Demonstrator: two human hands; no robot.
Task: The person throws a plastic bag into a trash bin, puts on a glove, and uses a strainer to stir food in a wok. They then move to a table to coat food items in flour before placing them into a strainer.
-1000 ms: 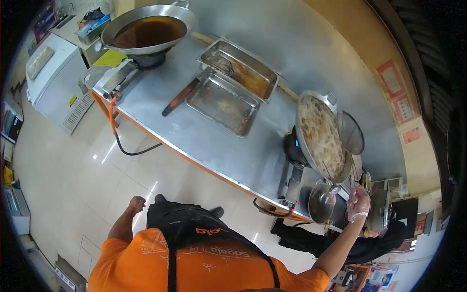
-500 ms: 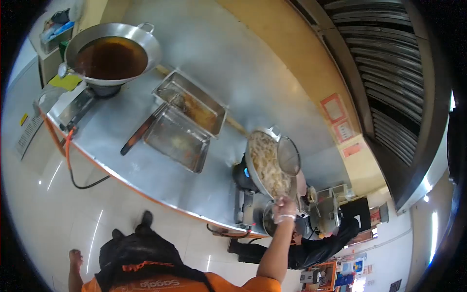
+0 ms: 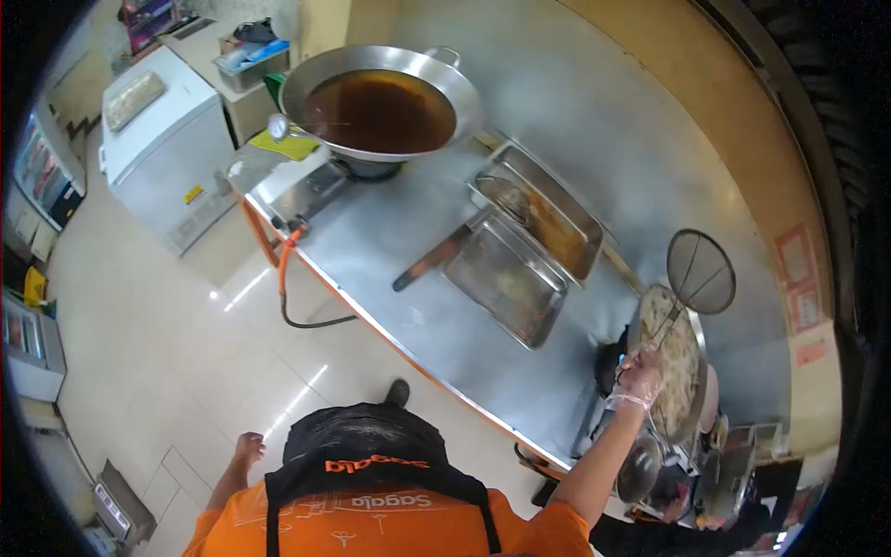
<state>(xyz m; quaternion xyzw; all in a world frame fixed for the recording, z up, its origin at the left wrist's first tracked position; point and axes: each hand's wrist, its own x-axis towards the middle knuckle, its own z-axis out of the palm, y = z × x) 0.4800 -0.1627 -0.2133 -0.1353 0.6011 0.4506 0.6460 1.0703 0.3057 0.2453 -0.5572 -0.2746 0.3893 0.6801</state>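
Observation:
My right hand (image 3: 639,379), in a clear plastic glove, is closed around the handle of a round mesh strainer (image 3: 701,271). The strainer's basket is over the far edge of a wok (image 3: 682,371) full of pale frying food. My left hand (image 3: 249,447) hangs at my left side above the floor, its fingers loosely curled and too small to read clearly. Between the woks, a second strainer (image 3: 506,200) with a dark handle rests across two metal trays, one (image 3: 548,218) with orange-brown residue, the other (image 3: 510,283) nearly bare.
A large wok (image 3: 380,107) of dark oil sits on a burner at the back left, with a thermometer (image 3: 278,126) at its rim. An orange hose (image 3: 285,260) hangs off the table edge. A white freezer (image 3: 167,148) stands left. A co-worker's dark sleeve (image 3: 724,534) shows at lower right.
The view has swung left, so the table and woks appear farther right. The strainer basket has lifted from the frying wok and my right hand has drawn back toward the wok's near side.

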